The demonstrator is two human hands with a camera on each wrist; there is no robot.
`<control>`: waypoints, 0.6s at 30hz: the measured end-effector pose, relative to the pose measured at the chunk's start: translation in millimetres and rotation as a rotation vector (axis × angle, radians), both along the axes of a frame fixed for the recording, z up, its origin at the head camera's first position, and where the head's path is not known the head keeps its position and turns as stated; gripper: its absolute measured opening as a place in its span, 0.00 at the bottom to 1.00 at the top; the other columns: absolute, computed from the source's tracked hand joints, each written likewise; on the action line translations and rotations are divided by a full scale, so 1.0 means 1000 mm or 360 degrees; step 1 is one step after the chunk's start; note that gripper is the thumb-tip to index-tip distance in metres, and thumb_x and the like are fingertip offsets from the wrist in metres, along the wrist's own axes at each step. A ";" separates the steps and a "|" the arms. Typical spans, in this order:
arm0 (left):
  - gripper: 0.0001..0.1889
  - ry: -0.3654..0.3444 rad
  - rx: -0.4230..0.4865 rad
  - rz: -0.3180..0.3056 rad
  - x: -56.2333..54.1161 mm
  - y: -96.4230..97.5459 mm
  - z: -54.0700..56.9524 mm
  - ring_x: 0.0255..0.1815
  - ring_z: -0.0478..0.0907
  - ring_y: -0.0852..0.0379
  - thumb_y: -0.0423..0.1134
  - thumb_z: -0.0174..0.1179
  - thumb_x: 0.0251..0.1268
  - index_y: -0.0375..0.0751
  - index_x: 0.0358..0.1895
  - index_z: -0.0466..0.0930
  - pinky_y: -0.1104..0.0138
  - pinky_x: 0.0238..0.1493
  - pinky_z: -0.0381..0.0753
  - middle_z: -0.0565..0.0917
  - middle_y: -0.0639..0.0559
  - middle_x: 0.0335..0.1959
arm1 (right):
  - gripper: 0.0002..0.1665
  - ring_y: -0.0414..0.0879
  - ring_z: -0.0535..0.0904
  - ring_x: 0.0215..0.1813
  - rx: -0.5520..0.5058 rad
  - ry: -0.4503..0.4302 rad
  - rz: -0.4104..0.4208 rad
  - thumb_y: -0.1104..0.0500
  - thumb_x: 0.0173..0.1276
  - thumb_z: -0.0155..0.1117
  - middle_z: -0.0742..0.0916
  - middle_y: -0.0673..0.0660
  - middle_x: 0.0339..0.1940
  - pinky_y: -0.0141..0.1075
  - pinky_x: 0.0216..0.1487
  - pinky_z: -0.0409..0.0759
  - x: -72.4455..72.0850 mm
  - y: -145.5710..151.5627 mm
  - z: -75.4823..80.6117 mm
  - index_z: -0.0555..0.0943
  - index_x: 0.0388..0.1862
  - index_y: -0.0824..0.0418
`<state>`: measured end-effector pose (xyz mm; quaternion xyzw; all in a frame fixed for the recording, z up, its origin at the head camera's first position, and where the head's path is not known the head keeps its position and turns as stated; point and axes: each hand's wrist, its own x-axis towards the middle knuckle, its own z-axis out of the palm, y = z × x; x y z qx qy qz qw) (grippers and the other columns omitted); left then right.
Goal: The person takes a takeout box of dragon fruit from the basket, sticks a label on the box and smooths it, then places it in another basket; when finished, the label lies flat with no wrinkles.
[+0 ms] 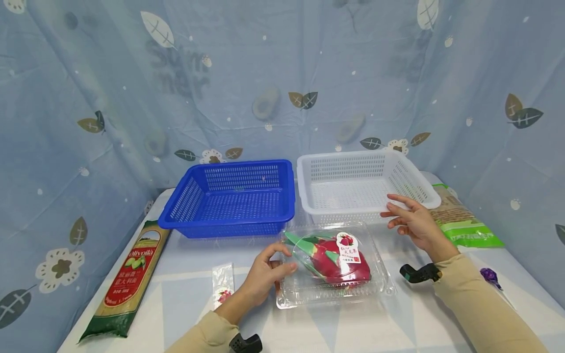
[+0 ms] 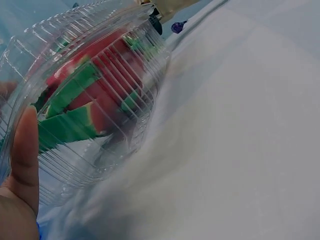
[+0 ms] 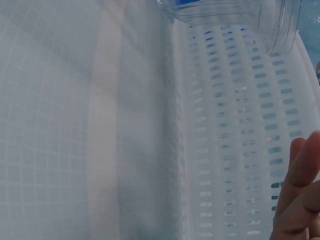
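A clear plastic clamshell box (image 1: pixel 379 269) with a closed lid and a round white label holds a red dragon fruit with green scales (image 1: pixel 328 264). My left hand (image 1: pixel 267 272) grips the box by its left edge, and in the left wrist view a finger (image 2: pixel 25 155) lies up against the ribbed side. The box's near edge looks slightly raised above the tabletop. Apart from the box, my right hand (image 1: pixel 417 225) hovers with loosely spread fingers by the front right corner of the white basket (image 1: pixel 340 214). Nothing is in that hand.
Left of the white basket stands a blue basket (image 1: pixel 229 229). A pasta packet (image 1: pixel 125 284) lies at the far left, near a small clear sachet (image 1: pixel 222 284). On the right are a green-and-brown bag (image 1: pixel 468 225) and a purple lollipop (image 1: pixel 490 276). Patterned curtains (image 1: pixel 282 73) enclose the table.
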<state>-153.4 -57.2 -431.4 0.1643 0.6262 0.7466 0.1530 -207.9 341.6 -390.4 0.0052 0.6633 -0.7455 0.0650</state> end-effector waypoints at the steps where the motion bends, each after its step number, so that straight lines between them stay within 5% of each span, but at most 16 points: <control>1: 0.13 -0.0001 0.0006 0.0009 0.001 0.000 0.000 0.13 0.66 0.69 0.31 0.65 0.61 0.55 0.41 0.75 0.74 0.09 0.70 0.74 0.63 0.15 | 0.17 0.38 0.83 0.24 -0.0001 0.0001 0.0001 0.53 0.73 0.60 0.91 0.47 0.33 0.26 0.20 0.75 0.000 0.000 0.000 0.72 0.58 0.39; 11: 0.12 -0.0024 0.0070 0.0050 0.006 0.003 0.001 0.14 0.69 0.71 0.31 0.64 0.61 0.54 0.38 0.74 0.75 0.08 0.68 0.80 0.63 0.21 | 0.20 0.38 0.84 0.24 0.0004 0.0006 0.0025 0.53 0.74 0.59 0.91 0.48 0.35 0.26 0.19 0.75 0.000 0.002 -0.002 0.70 0.63 0.41; 18: 0.13 -0.0062 0.0090 0.0122 0.013 0.002 0.006 0.13 0.65 0.72 0.30 0.63 0.60 0.55 0.37 0.74 0.76 0.07 0.65 0.75 0.63 0.20 | 0.23 0.38 0.84 0.24 0.0013 0.0010 0.0020 0.52 0.74 0.59 0.91 0.47 0.35 0.26 0.19 0.75 0.001 0.002 -0.001 0.68 0.65 0.43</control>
